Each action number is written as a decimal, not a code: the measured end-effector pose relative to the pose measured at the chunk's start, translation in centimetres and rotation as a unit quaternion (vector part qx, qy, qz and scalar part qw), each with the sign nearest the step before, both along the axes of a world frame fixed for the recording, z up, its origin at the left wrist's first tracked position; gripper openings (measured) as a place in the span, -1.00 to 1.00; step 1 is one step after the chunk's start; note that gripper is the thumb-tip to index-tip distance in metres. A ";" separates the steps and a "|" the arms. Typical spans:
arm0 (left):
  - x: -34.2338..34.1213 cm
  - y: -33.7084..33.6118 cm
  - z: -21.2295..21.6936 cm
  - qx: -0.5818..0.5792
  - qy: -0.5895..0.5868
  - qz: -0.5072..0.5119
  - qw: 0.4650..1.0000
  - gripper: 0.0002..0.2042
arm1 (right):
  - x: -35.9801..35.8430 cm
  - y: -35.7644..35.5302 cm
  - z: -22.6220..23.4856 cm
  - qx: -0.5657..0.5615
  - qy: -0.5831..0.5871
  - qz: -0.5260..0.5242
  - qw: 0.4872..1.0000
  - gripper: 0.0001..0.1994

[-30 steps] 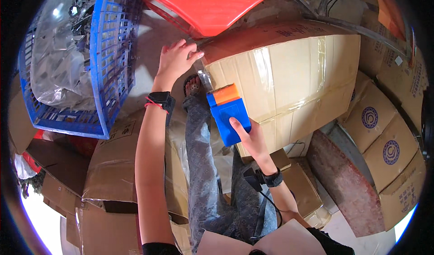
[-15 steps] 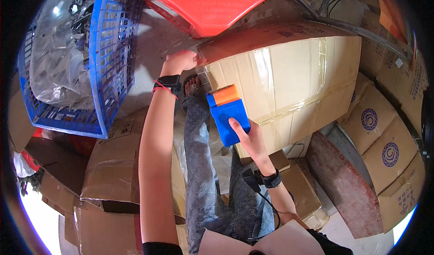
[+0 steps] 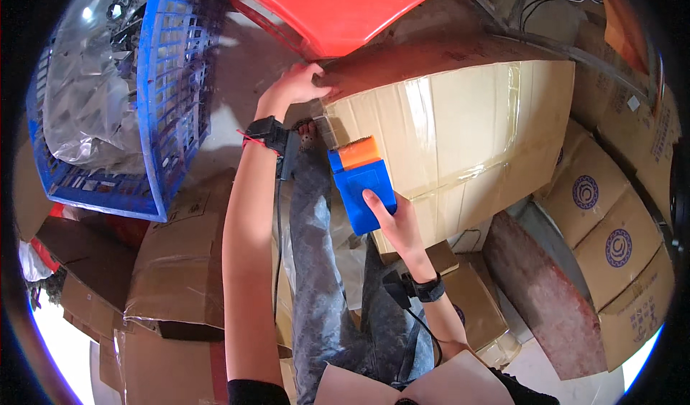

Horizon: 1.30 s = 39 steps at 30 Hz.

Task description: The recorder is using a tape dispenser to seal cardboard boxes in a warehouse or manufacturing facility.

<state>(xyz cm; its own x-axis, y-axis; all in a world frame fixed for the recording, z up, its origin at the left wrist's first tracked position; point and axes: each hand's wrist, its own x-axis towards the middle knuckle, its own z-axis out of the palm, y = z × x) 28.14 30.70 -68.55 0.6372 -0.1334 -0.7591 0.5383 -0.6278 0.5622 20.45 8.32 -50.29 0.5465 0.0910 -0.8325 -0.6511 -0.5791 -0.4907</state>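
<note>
A large brown cardboard carton (image 3: pixel 445 132) lies tilted in front of me, with strips of clear tape across its near face. My right hand (image 3: pixel 397 222) is closed round a blue tape dispenser (image 3: pixel 359 182) with an orange, saw-toothed end. Its thumb lies on the blue body, and the dispenser is over the carton's left part. At the carton's far left corner is my left hand (image 3: pixel 296 87), its thumb and fingers apart with nothing between them. The fingertips are at the carton's side; whether they touch it I cannot tell.
A blue plastic crate (image 3: pixel 154 103) with clear plastic bags stands at left. A red plastic stool (image 3: pixel 345 10) is beyond the carton. Folded cartons (image 3: pixel 176 283) lie at lower left, more printed boxes (image 3: pixel 604 225) at right, beside a worn reddish board (image 3: pixel 543 297).
My left hand has opened from a closed shape at the carton's corner and turned at the wrist, slightly farther away. My right hand and the tape dispenser have hardly moved.
</note>
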 end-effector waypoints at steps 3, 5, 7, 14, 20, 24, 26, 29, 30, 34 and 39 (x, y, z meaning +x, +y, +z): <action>-0.7 -0.7 -0.9 0.040 0.061 -0.023 0.997 -0.36 | -0.2 0.0 -0.2 -0.001 -0.005 -0.005 1.000 -0.64; -1.4 -0.8 -1.3 -0.070 0.066 0.068 0.993 -0.43 | -0.4 -0.1 -0.5 0.007 -0.015 -0.010 1.000 -0.64; -2.1 -0.8 -1.1 -0.022 0.017 0.079 0.996 -0.46 | -0.4 -0.2 -0.9 0.034 -0.058 -0.012 0.998 -0.63; -3.8 -0.8 3.4 -0.065 -0.081 0.166 0.981 -0.56 | -0.4 -1.6 -1.8 0.037 0.025 -0.044 0.998 -0.60; -3.2 -1.7 5.8 0.041 -0.184 0.010 0.982 -0.58 | -1.2 -1.5 -2.3 0.046 0.030 -0.050 0.997 -0.57; -2.8 -2.1 6.4 0.120 -0.198 -0.072 0.970 -0.56 | -1.5 -1.8 -3.2 0.082 0.000 -0.055 0.995 -0.57; -2.7 -2.2 6.7 0.150 -0.200 -0.103 0.963 -0.54 | -1.8 -2.1 -3.7 0.082 -0.009 -0.052 0.995 -0.57; -2.4 -2.0 6.7 0.123 -0.173 -0.102 0.972 -0.52 | -2.2 -2.6 -4.1 0.114 -0.016 -0.090 0.989 -0.59; -2.2 -1.9 6.8 0.140 -0.165 -0.105 0.971 -0.51 | -2.4 -2.5 -4.1 0.112 -0.021 -0.079 0.990 -0.59; -1.7 -1.5 6.7 0.161 -0.134 -0.119 0.970 -0.48 | -3.4 -3.4 -3.6 0.125 -0.028 -0.103 0.986 -0.60; -1.3 -1.2 6.0 0.176 -0.147 -0.164 0.959 -0.48 | -8.0 -8.4 -1.7 0.123 -0.010 -0.080 0.989 -0.64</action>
<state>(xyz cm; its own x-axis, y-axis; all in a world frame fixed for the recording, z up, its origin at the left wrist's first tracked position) 26.79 29.53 -62.51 0.7979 -0.1318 -0.5882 0.1301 -0.9151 0.3816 12.49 -0.03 -52.04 0.5865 0.2008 -0.7847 -0.7138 -0.3298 -0.6179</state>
